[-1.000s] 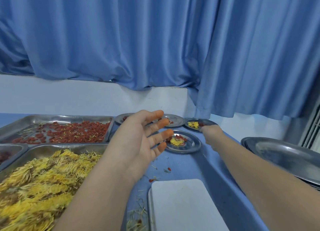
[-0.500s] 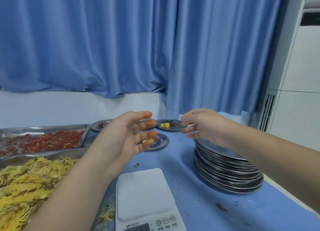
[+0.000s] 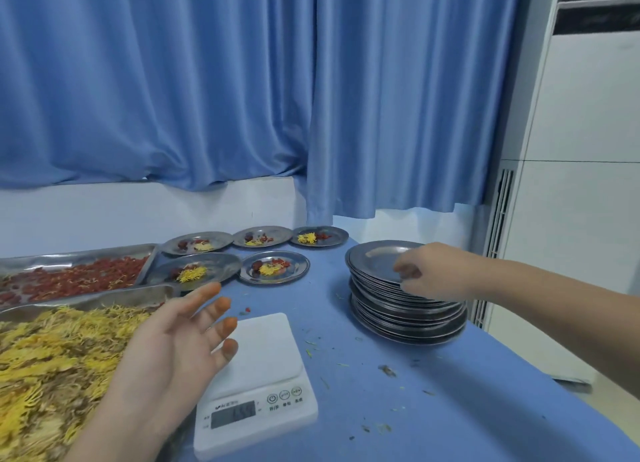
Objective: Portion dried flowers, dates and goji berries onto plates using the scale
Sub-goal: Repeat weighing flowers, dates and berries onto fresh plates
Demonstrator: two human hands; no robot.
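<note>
On the right side of the blue tabletop [image 3: 398,413] stands a stack of steel plates [image 3: 408,318], and the right hand [image 3: 433,271] reaches onto it from the right. Its fingers are curled round the right-hand rim of the top plate [image 3: 375,259], gripping it at the edge; the plate lies flat on the stack, mostly to the left of the hand.

The left hand [image 3: 180,340] hovers low over the near left, fingers straight and spread, their tips stained orange, holding nothing. Its fingertips hang over the left edge of the white scale [image 3: 263,357], which sits near the middle of the tabletop, between the two hands. The digits on the scale's display are too blurred to read.

Beyond the scale lie five filled plates [image 3: 274,267], three in a far row and two nearer, each with a small heap of yellow flowers, red berries and dark dates [image 3: 257,265].

At the left are two steel trays: the far tray [image 3: 86,252] holds goji berries [image 3: 76,274], and the near tray [image 3: 131,297], beside and under the left forearm, holds dried flowers [image 3: 52,357]. Small scraps [image 3: 386,370] are scattered on the tabletop near the stack. A blue curtain [image 3: 242,81] hangs behind, and a tall white unit [image 3: 581,184] stands at the far right.
</note>
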